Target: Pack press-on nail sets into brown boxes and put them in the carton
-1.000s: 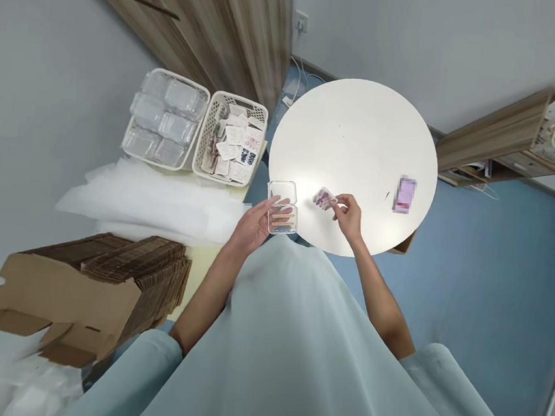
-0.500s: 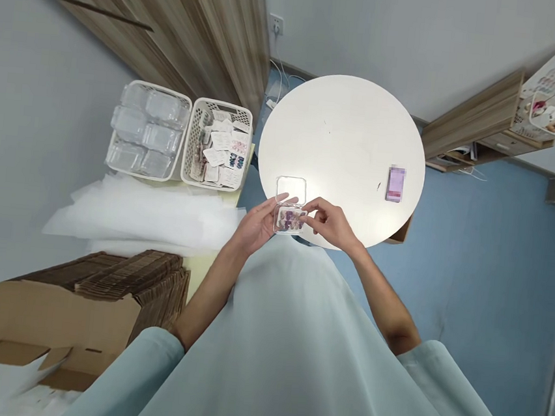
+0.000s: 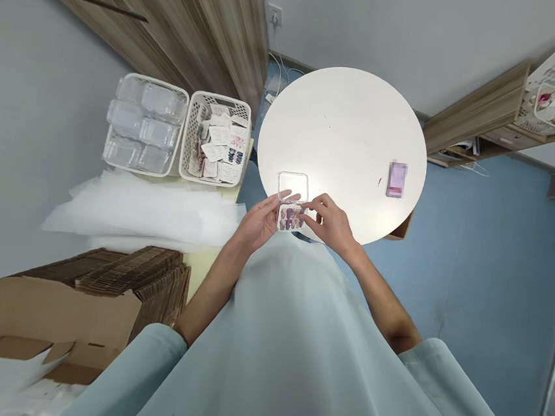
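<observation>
My left hand [image 3: 258,222] holds a small clear plastic box [image 3: 293,187] from its left side, with the fingers behind it. The box's lid is raised and tipped away from me. In the lower half lies a card of press-on nails [image 3: 291,216] in purple and pinkish tones. At the card's right edge, my right hand [image 3: 329,221] has its thumb and forefinger bent around the edge. Its other fingers are curled. Both hands are over the near edge of the round white table [image 3: 344,129].
A purple pack [image 3: 397,179] lies on the table's right. To the left stand a basket of clear plastic boxes [image 3: 143,124] and a basket of nail cards [image 3: 219,136]. White foam sheets [image 3: 149,212] and folded cardboard boxes [image 3: 65,315] lie nearer me.
The view has shifted slightly. The card sits flatter in the lower half of the box, and my right thumb and forefinger are still at its right edge.
</observation>
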Available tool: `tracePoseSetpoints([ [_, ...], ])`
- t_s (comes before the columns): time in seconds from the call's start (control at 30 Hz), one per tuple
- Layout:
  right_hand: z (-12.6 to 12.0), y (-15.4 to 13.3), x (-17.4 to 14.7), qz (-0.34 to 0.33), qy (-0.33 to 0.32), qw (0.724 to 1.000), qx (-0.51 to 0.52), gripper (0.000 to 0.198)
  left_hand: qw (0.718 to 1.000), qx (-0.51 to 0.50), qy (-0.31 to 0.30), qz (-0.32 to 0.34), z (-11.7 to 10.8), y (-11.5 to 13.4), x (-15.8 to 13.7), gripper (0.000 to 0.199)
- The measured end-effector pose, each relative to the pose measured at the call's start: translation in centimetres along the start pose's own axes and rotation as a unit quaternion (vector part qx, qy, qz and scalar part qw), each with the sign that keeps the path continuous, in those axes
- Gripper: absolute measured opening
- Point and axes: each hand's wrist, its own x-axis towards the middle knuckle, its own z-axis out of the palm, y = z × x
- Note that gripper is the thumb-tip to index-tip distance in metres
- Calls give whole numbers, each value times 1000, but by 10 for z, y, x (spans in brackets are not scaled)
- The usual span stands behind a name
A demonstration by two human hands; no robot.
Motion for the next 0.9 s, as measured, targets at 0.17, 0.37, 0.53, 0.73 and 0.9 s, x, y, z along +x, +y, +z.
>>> tracePoseSetpoints([
  [0.17, 6, 4, -2, -21, 32, 999, -23, 34, 1000, -2, 8, 0, 0, -1, 0, 44],
  [0.37, 3, 15, 25, 91, 142, 977, 132, 52, 1000, -10, 3, -21, 0, 0, -5, 44],
  [0.53, 10, 29, 51, 168, 70, 946, 270, 64, 999, 3, -25, -37, -3, -3, -8, 46],
  [0.73, 13, 28, 62, 151, 78, 939, 298, 64, 999, 0, -25, -46, -6, -7, -8, 47],
  [0.9, -8, 10, 55, 112, 91, 946, 291, 59, 999, -18, -16, -47, -2, -7, -8, 47],
])
